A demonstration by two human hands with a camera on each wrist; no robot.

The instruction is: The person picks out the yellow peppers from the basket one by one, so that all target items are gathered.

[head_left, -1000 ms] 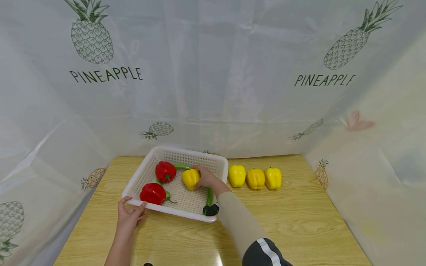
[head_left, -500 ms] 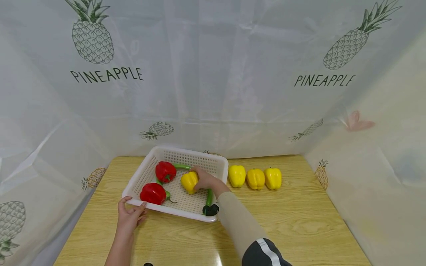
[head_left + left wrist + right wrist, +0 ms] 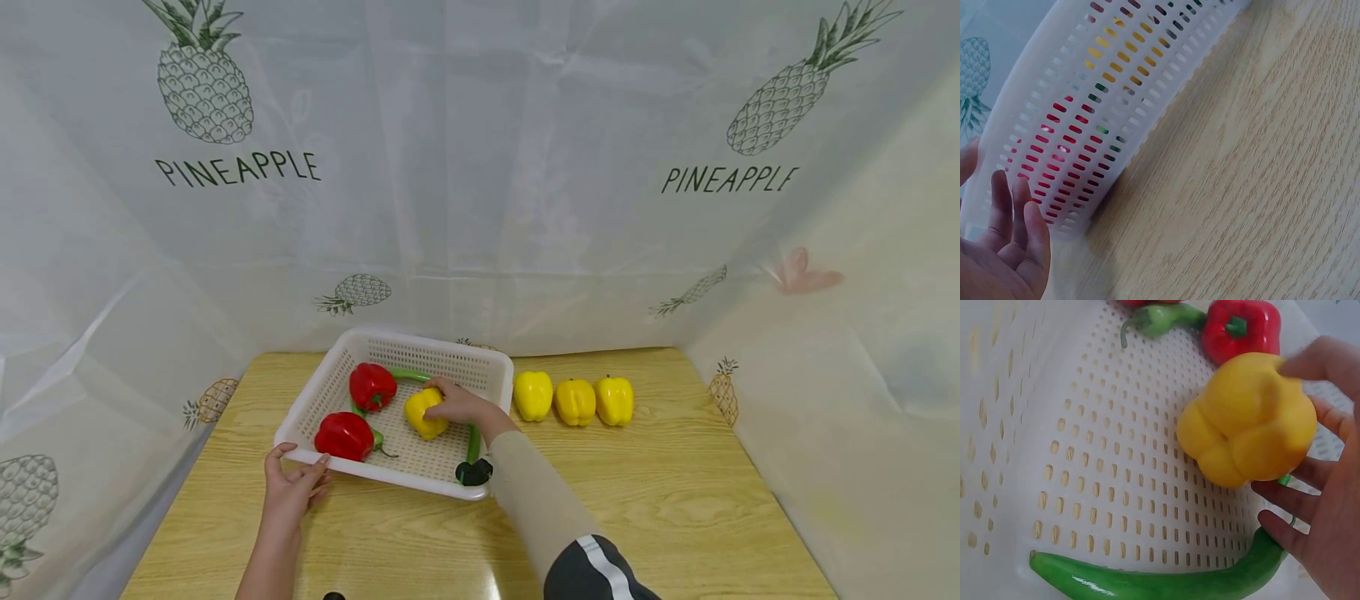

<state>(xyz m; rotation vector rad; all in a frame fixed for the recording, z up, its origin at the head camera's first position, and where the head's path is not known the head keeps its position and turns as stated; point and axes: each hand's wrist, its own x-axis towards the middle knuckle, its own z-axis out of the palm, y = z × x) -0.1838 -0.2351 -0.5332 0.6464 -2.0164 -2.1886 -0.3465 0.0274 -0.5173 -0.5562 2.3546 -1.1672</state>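
Note:
My right hand (image 3: 459, 406) reaches into a white slotted plastic basket (image 3: 405, 482) and holds a yellow bell pepper (image 3: 422, 417). In the right wrist view its thumb lies over one side of the pepper (image 3: 1244, 419) and the fingers bend about the other. My left hand (image 3: 291, 485) grips the basket's rim at the near left corner, with several fingers outside the wall in the left wrist view. Inside the basket, one red bell pepper (image 3: 372, 387) sits behind another red bell pepper (image 3: 343, 437). A long green pepper (image 3: 1166, 581) curves along the basket floor beside my right fingers.
Three more yellow bell peppers (image 3: 576, 402) stand in a row on the wooden table (image 3: 637, 500), right of the basket. A dark object (image 3: 474, 473) lies in the basket's near right corner. A pineapple-print sheet (image 3: 480, 208) hangs behind the table.
My right hand has turned the yellow bell pepper and shifted it slightly left and nearer to me, its thumb now further across the pepper. The left hand stays at the rim.

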